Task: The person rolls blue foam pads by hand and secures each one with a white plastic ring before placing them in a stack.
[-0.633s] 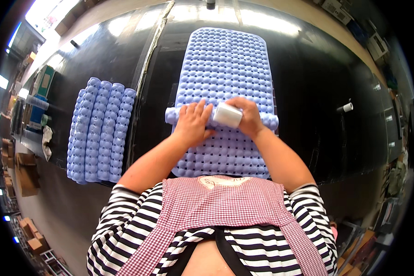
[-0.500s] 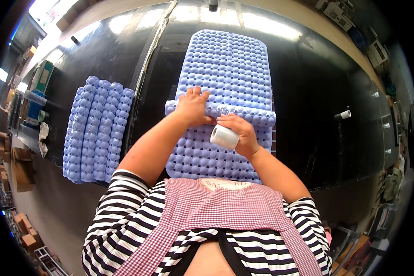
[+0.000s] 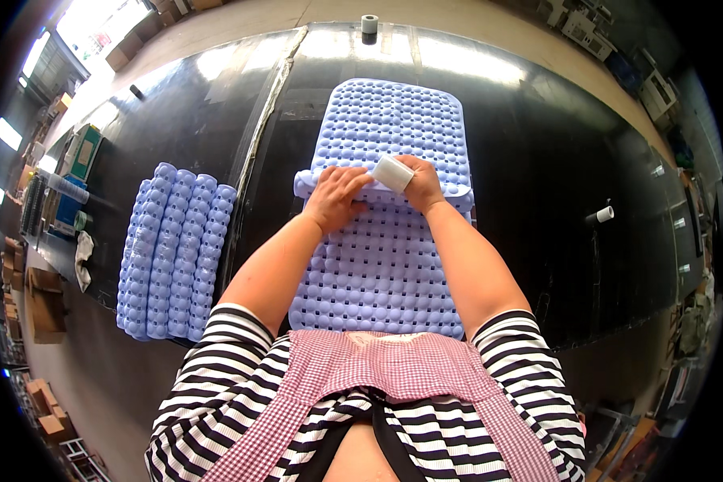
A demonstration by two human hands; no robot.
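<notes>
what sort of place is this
Probably a workshop or packing area: a large black worktable bears rolled blue mats side by side, the right hand holds a pale roll, perhaps film or tape, and cardboard boxes stand off to the left.

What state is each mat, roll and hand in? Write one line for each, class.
Mat: partly rolled, far part flat.
Near mat surface: flat; whether separate, unclear.
Left-side mats: rolled up, side by side.
White roll: tilted, held in right hand.
Right hand: closed on the white roll.
Left hand: on the mat, fingers bent, grip unclear.
Far roll: apparently upright.
Right-side roll: on the table, unheld.
</notes>
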